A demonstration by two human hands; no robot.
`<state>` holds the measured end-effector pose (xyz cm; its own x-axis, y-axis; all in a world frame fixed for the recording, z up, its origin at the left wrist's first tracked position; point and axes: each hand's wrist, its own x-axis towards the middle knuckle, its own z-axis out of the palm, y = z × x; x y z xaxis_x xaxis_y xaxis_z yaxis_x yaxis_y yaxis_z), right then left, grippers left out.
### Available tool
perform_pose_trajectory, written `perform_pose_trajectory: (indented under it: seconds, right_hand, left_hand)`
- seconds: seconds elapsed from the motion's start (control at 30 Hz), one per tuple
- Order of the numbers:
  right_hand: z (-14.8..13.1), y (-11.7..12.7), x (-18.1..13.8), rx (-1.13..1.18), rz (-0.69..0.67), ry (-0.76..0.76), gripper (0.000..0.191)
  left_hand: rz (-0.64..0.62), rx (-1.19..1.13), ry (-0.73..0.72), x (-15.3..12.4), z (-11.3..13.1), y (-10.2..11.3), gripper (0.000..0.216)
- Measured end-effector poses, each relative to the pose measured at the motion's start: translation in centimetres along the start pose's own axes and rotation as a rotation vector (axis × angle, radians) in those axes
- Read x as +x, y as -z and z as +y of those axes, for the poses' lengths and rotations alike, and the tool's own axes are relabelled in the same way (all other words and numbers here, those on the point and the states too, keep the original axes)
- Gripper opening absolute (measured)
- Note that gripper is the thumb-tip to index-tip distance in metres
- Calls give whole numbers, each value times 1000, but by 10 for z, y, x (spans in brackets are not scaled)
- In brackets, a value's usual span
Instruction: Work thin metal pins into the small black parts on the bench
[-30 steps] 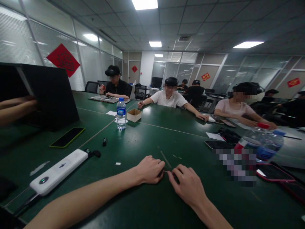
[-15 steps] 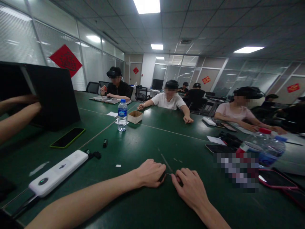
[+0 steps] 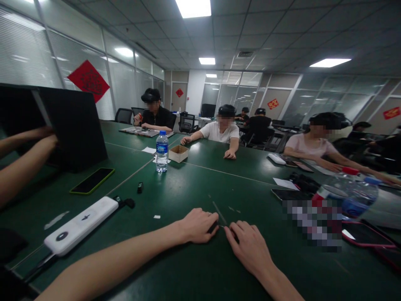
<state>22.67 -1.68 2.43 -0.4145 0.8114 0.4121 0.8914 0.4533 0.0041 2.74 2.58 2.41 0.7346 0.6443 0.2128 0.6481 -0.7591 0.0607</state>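
My left hand (image 3: 199, 225) rests on the green table (image 3: 175, 267) with its fingers curled. A small dark thing shows at its fingertips, too hidden to name. Close beside it, my right hand (image 3: 249, 242) is closed too, thumb and fingers drawn together near the tabletop. In the narrow gap between the two hands lies a thin pale sliver, too small to make out, which seems to reach from one set of fingertips to the other. Just beyond the hands a narrow clear strip (image 3: 219, 212) lies on the table. A white paper scrap (image 3: 157, 217) is left of them.
Left are a white power strip (image 3: 82, 225), a green-edged phone (image 3: 92, 181) and a black box (image 3: 75, 129) with another person's arms inside. Ahead stand a water bottle (image 3: 162, 152) and a small box (image 3: 178, 154). Bottles (image 3: 359, 196) and phones crowd the right. Several people sit around.
My hands stay nearly in place, with slightly more of the dark thing showing at the left. Opposite, a person's arm has drawn inward; at the right, another person's arm reaches farther out.
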Motion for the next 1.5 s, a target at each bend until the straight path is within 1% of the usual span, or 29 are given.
perform_pose_trajectory:
  seconds: [0.17, 0.33, 0.47, 0.67, 0.77, 0.9, 1.07, 1.23, 1.33, 1.5]
  right_hand:
    - [-1, 1, 1, -1, 9, 6, 41]
    - [0, 0, 1, 12, -20, -1, 38]
    - [-1, -1, 0, 2, -33, -6, 37]
    - [-1, -2, 0, -38, -4, 21, 40]
    - [-2, 0, 1, -44, 2, 24, 41]
    - [-4, 1, 0, -51, -29, -1, 40]
    - [-7, 2, -2, -75, -37, -30, 38]
    - [-10, 5, -2, -80, -57, -51, 38]
    - [-10, 4, -3, -85, -43, -44, 38]
    - [-9, 0, -4, -99, -14, -44, 38]
  left_hand:
    - [-10, 5, -5, 0, 1, 1, 18]
    - [-24, -19, 6, 0, 0, 1, 19]
    - [-35, -37, 30, 0, -1, 0, 24]
    - [-51, -52, 57, 0, -1, 0, 29]
    - [-38, -55, 51, 0, -1, 0, 29]
    - [1, -73, 45, -1, -1, -2, 30]
    - [-14, -42, 26, -2, -2, -7, 30]
    - [-3, -48, 7, -3, -2, -8, 34]
    - [1, -42, 11, -3, -1, -7, 32]
    - [-31, -24, 14, -3, -1, -7, 25]
